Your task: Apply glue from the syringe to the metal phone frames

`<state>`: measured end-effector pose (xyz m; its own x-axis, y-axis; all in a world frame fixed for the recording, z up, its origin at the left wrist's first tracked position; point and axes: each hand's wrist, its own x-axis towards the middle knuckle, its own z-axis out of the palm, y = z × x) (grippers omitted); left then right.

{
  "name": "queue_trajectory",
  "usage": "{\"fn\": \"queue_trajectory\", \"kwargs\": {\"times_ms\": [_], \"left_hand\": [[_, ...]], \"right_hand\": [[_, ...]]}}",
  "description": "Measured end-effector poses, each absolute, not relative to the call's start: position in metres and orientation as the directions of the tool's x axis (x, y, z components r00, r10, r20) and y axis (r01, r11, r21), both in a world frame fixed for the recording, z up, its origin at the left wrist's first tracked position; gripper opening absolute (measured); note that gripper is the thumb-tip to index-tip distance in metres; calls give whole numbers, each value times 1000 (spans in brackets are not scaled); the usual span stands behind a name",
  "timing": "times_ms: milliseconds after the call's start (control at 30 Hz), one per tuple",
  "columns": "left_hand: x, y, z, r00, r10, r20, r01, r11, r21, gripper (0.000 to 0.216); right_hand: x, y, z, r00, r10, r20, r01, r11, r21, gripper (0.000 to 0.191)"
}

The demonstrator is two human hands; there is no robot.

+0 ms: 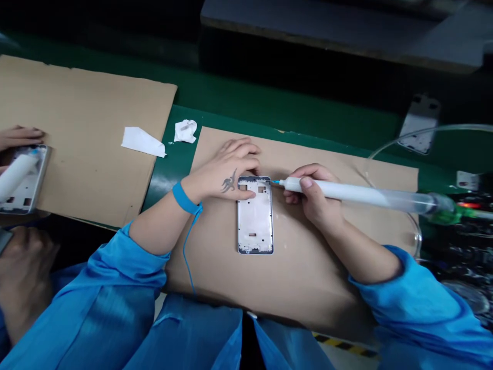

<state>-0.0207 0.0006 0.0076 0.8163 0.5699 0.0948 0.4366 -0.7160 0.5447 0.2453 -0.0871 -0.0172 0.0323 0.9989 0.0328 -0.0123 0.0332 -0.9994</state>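
Observation:
A phone frame (254, 218), silvery with dark ends and small cut-outs, lies flat on a brown cardboard sheet (300, 288). My left hand (227, 172), with a blue wrist strap (185, 198), grips its upper end: the thumb rests on the inner face, the fingers curl round the far edge. In my right hand (316, 192) is a dispensing syringe (358, 194) filled with white material, held almost level. Its blue needle tip (275, 182) points left at the frame's upper right corner. Whether the tip touches the frame, I cannot tell.
A clear hose (418, 129) loops behind the syringe. Another phone frame (420, 123) lies far right on the green table (231, 110). White paper scraps (143, 141) lie left of my cardboard. At far left, a co-worker's hand (21, 136) is at another frame (26, 200).

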Motion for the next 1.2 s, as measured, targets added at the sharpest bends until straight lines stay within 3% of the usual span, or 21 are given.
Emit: {"fn": "queue_trajectory", "kwargs": {"times_ms": [167, 267, 433, 567, 833, 1200], "left_hand": [[-14, 1, 3, 803, 591, 75, 453, -688, 568, 65], [-8, -1, 1, 806, 589, 53, 462, -684, 565, 60], [-2, -5, 5, 793, 610, 7, 496, -652, 574, 51], [-2, -4, 4, 793, 609, 12, 486, -644, 592, 49], [-6, -1, -14, 795, 578, 184, 368, -701, 611, 54], [-6, -2, -13, 798, 579, 169, 372, -693, 618, 57]], "right_hand": [[244, -89, -12, -45, 996, 82, 63, 84, -994, 43], [241, -91, -10, -114, 987, 113, 159, 130, -979, 40], [234, -93, -9, -72, 990, 122, 274, 137, -952, 35], [232, -92, -7, -99, 989, 114, 296, 139, -945, 32], [230, -91, -5, -94, 992, 87, 335, 114, -935, 31], [228, -90, -4, -78, 995, 66, 352, 89, -932, 34]]}}
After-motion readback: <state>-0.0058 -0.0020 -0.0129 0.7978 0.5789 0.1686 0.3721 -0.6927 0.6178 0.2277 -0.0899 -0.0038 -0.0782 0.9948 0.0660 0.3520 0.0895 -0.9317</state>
